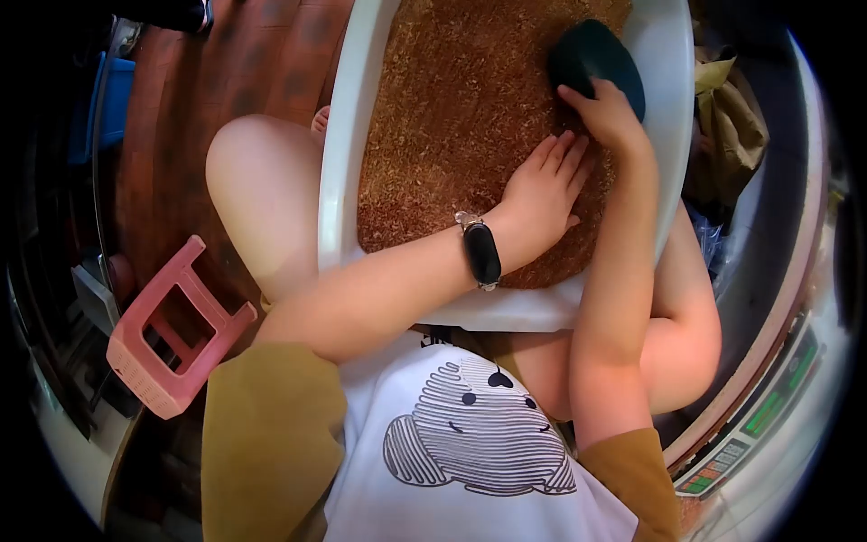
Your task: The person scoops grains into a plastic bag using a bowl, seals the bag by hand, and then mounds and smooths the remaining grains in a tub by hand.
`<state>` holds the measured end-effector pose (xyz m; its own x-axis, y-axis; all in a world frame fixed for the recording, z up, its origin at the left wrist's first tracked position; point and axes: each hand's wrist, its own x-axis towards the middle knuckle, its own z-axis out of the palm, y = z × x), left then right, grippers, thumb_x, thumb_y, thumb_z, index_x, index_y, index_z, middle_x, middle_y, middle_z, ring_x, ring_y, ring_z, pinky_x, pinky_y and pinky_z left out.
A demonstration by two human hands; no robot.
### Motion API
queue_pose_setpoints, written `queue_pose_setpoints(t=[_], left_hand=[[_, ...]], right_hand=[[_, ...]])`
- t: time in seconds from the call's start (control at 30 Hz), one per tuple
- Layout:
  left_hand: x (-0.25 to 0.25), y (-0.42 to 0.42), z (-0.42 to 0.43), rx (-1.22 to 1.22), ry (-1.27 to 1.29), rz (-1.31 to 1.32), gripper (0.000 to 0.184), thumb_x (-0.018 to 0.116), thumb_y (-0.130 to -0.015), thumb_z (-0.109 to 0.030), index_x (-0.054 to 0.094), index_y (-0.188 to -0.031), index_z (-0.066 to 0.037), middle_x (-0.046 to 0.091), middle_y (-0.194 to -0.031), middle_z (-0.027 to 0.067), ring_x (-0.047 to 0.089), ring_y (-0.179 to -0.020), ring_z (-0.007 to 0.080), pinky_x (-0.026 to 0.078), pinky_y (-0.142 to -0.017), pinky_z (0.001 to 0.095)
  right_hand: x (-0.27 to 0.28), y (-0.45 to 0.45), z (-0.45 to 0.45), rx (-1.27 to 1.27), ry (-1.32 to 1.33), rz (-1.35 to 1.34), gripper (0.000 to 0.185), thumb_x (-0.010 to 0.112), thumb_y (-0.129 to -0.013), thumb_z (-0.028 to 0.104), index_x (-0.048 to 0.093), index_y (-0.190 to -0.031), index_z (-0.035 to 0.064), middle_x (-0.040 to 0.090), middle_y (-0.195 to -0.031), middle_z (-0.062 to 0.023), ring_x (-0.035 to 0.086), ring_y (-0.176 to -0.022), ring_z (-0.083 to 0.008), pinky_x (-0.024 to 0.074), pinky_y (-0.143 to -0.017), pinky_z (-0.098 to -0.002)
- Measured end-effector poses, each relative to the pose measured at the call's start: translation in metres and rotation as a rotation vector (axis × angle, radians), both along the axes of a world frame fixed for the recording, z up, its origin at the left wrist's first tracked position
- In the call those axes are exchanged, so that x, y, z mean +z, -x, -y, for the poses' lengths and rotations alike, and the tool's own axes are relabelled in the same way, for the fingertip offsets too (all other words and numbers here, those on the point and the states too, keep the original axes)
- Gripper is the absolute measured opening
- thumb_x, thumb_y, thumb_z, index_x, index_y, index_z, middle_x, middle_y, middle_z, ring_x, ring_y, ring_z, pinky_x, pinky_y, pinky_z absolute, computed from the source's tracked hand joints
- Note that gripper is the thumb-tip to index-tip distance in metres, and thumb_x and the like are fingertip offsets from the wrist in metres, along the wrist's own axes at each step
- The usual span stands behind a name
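A white tub (340, 172) in front of me, between my legs, holds a layer of loose brown flaky material (452, 117). My left hand (539, 200), with a dark band on the wrist, lies palm down on the flakes, its fingers stretched and slightly apart. Beyond it, near the tub's right wall, my right hand (610, 116) grips the near edge of a dark green, rounded, scoop-like container (591, 56). The thumb shows at its edge; the other fingers are partly hidden. What the container holds, if anything, cannot be seen.
On the left, a pink plastic stool (163, 325) appears tipped over on the reddish-brown floor (244, 72). A brown bag (730, 122) stands right of the tub. A device with green displays (781, 388), resembling a scale, is at lower right. A blue container (113, 104) is far left.
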<state>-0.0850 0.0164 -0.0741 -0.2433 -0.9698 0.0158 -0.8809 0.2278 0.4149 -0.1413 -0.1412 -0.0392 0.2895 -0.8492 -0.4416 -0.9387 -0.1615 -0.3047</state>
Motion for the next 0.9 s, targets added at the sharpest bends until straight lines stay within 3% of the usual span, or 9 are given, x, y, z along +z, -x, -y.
queue_pose_setpoints(t=[0.13,0.23,0.27,0.37,0.43,0.5,0.63,0.73,0.9], left_hand=[[-0.003,0.001,-0.001,-0.069,-0.068,0.145,0.076,0.053,-0.093,-0.053,0.033,-0.152,-0.008,0.024,-0.159,0.0174,0.017,-0.149,0.0325,0.01,-0.121,0.0459],[0.004,0.004,-0.002,-0.119,-0.114,0.302,0.075,0.047,-0.095,-0.055,0.03,-0.154,-0.011,0.021,-0.161,0.014,0.014,-0.15,0.0308,0.007,-0.122,0.0445],[0.007,0.006,-0.005,-0.131,-0.125,0.332,0.075,0.046,-0.096,-0.054,0.028,-0.154,-0.011,0.02,-0.162,0.0132,0.013,-0.15,0.0301,0.006,-0.122,0.0442],[0.016,0.011,-0.011,-0.189,-0.151,0.375,0.072,0.042,-0.099,-0.05,0.023,-0.156,-0.011,0.021,-0.162,0.0092,0.015,-0.149,0.0288,0.008,-0.121,0.0442],[0.019,0.015,-0.012,-0.216,-0.171,0.387,0.076,0.038,-0.1,-0.055,0.017,-0.157,-0.01,0.018,-0.163,0.0076,0.014,-0.149,0.0287,0.007,-0.12,0.0453],[0.01,0.019,-0.013,-0.164,-0.075,0.383,0.073,0.039,-0.1,-0.052,0.022,-0.156,-0.009,0.022,-0.161,0.0068,0.02,-0.146,0.0288,0.01,-0.119,0.045],[0.018,0.012,-0.008,-0.162,-0.092,0.537,0.072,0.039,-0.1,-0.05,0.019,-0.156,-0.009,0.017,-0.163,0.0066,0.013,-0.149,0.0269,0.008,-0.12,0.0442],[0.015,0.007,-0.001,-0.276,-0.229,0.459,0.074,0.039,-0.1,-0.051,0.018,-0.157,-0.009,0.015,-0.164,0.0074,0.01,-0.151,0.0256,0.006,-0.121,0.043],[0.013,0.002,0.002,-0.177,-0.2,0.378,0.077,0.039,-0.098,-0.056,0.02,-0.156,-0.009,0.017,-0.163,0.0106,0.009,-0.151,0.0255,0.006,-0.122,0.0409]], right_hand=[[0.013,0.007,-0.001,0.18,0.187,0.112,0.051,0.065,-0.09,0.031,0.058,-0.124,-0.0063,0.061,-0.122,-0.0291,0.057,-0.116,-0.0425,0.046,-0.096,-0.0419],[0.03,0.003,-0.001,0.284,0.131,0.059,0.047,0.066,-0.09,0.028,0.059,-0.123,-0.0055,0.061,-0.119,-0.0302,0.057,-0.116,-0.0421,0.0462,-0.094,-0.0422],[0.053,-0.015,-0.016,0.176,-0.006,0.002,0.045,0.066,-0.09,0.024,0.059,-0.122,-0.0054,0.061,-0.12,-0.0305,0.056,-0.118,-0.0413,0.0461,-0.094,-0.042],[0.055,-0.03,-0.045,0.228,-0.063,-0.06,0.044,0.07,-0.088,0.024,0.06,-0.117,-0.0072,0.067,-0.108,-0.0235,0.064,-0.096,-0.0326,0.0476,-0.086,-0.0364],[0.043,-0.045,-0.059,0.314,-0.188,-0.12,0.045,0.065,-0.091,0.026,0.058,-0.121,-0.007,0.063,-0.116,-0.0294,0.061,-0.11,-0.0417,0.0468,-0.091,-0.0418],[0.011,-0.046,-0.068,0.388,-0.066,-0.112,0.049,0.061,-0.093,0.028,0.055,-0.128,-0.0059,0.059,-0.122,-0.0311,0.056,-0.115,-0.0449,0.0456,-0.096,-0.0446],[-0.013,-0.063,-0.038,0.377,-0.036,-0.186,0.062,0.055,-0.097,0.036,0.041,-0.143,-0.0034,0.056,-0.128,-0.0321,0.053,-0.121,-0.0444,0.0433,-0.101,-0.0448],[-0.024,-0.073,0.001,0.341,-0.073,-0.178,0.074,0.048,-0.1,0.045,0.026,-0.151,-0.0026,0.051,-0.136,-0.0306,0.049,-0.128,-0.0425,0.0413,-0.105,-0.0447],[-0.061,-0.065,0.073,0.354,0.178,-0.024,0.074,0.05,-0.098,0.048,0.032,-0.149,-0.003,0.05,-0.139,-0.0294,0.048,-0.13,-0.0425,0.0379,-0.109,-0.0452]])
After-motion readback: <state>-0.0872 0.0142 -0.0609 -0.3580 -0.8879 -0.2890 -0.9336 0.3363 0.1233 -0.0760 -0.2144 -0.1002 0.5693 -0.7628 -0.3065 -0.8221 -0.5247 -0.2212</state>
